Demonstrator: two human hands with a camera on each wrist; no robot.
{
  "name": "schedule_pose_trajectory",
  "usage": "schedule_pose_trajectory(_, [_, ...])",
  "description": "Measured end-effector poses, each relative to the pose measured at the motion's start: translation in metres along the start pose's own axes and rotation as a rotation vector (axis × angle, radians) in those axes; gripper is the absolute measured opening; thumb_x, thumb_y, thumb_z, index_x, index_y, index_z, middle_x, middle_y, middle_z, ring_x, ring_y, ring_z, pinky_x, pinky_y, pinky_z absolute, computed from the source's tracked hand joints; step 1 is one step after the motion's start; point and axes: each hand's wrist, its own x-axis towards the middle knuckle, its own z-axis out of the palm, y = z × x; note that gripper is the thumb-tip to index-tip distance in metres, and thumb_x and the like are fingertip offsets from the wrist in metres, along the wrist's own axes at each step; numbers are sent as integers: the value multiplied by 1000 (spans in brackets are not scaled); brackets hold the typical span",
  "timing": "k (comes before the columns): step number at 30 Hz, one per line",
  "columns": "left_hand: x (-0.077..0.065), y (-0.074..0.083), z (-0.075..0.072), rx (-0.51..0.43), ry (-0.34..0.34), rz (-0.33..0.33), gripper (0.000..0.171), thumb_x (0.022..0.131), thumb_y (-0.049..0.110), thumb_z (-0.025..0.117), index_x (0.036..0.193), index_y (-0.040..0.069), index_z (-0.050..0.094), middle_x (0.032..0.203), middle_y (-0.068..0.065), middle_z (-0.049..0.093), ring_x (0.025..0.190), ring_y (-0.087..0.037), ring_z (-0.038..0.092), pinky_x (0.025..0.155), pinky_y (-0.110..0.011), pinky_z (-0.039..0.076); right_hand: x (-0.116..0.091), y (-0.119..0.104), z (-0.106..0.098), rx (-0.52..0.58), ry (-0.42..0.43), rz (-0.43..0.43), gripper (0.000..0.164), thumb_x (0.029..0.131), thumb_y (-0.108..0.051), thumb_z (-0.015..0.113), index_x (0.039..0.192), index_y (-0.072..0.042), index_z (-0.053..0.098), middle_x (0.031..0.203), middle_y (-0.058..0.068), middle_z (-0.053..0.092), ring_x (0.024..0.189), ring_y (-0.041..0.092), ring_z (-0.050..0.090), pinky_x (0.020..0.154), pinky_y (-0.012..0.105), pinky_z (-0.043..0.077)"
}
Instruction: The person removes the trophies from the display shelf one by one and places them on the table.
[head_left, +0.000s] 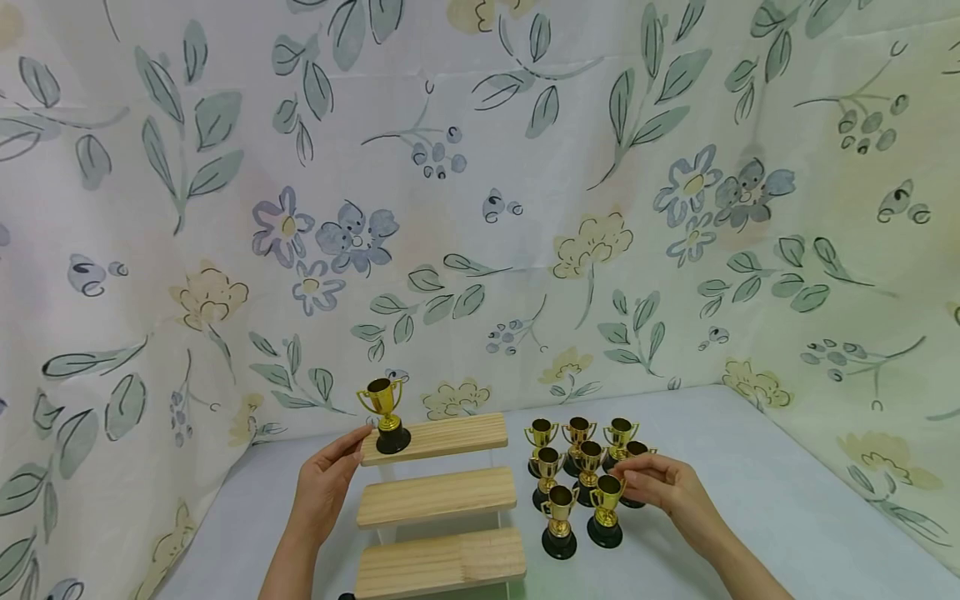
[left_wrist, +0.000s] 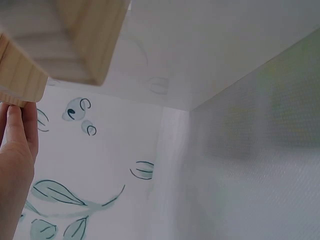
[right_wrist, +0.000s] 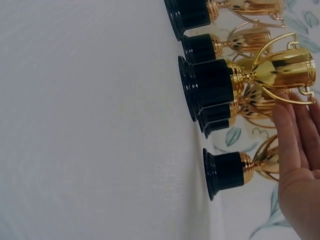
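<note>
A three-step wooden stand (head_left: pixel 438 497) has a gold trophy cup (head_left: pixel 384 402) on a black base, upright at the left end of its top board. My left hand (head_left: pixel 325 483) holds the left end of that board, close beside the trophy. In the left wrist view, the fingers of the left hand (left_wrist: pixel 17 135) meet the board's end. My right hand (head_left: pixel 671 492) is at the front-right trophy (head_left: pixel 606 510), fingertips at its handle. In the right wrist view, the fingers of the right hand (right_wrist: pixel 300 135) are nearly straight beside this trophy's cup (right_wrist: pixel 285 70), which stands on its base.
Several more trophies stand grouped right of the stand, including one at the front left (head_left: pixel 559 523) and one at the back (head_left: pixel 579 435). The white table (head_left: pixel 720 442) extends to the right. A floral cloth (head_left: pixel 480 208) hangs behind. A small dark object (head_left: pixel 347 597) shows at the bottom edge.
</note>
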Motion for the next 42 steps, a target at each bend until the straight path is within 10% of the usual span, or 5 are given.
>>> schedule_pose_trajectory(23, [2,-2,0,22,15,-33,48,99,1,51,142,-16,40,123,20,66,121,14,52,99,-4,45,24,-34,15,-98,91,-235,28,100,-10,55,115,13,61,104,-11,75,97,11,74,83,23,61])
schedule_pose_trajectory(42, [0,0,0,-3,19,-9,44,99,-4,47,140,-18,41,122,19,67,121,12,54,96,-4,47,61,-100,99,78,-25,-384,30,97,-8,60,118,14,60,105,-12,75,98,8,73,86,26,61])
